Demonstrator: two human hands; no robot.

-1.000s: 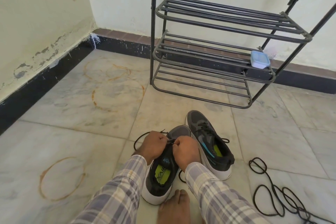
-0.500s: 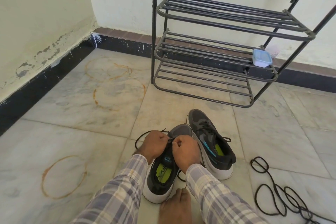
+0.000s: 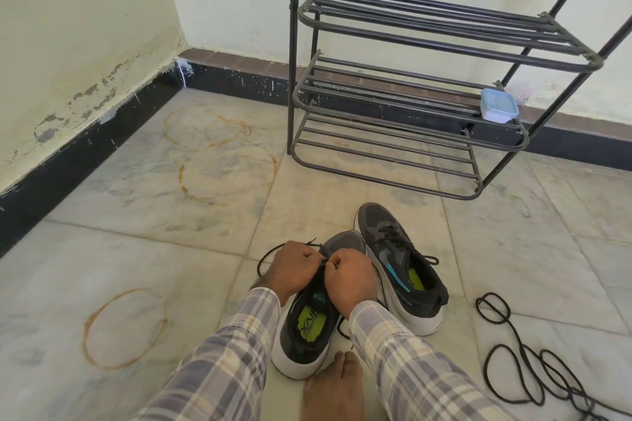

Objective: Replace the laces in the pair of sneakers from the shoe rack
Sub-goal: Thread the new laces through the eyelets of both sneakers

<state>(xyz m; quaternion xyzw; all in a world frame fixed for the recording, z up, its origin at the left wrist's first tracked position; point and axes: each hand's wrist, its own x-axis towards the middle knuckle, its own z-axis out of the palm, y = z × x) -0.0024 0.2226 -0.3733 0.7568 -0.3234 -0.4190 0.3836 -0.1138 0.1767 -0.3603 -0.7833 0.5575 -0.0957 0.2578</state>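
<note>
Shoe rack (image 3: 291,79) stands at the back wall. I've got the near sneaker (image 3: 307,321) on the floor under my wrists, far sneaker (image 3: 400,260) touching its right side, spare lace (image 3: 494,308) further right. Left grip (image 3: 292,267) and right grip (image 3: 349,275) both pinch the near sneaker's lace (image 3: 324,260).

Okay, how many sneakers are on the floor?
2. The near sneaker stands under the left hand and right hand, which pinch its lace; the laced sneaker stands just right of it. None shows on the shoe rack.
</note>
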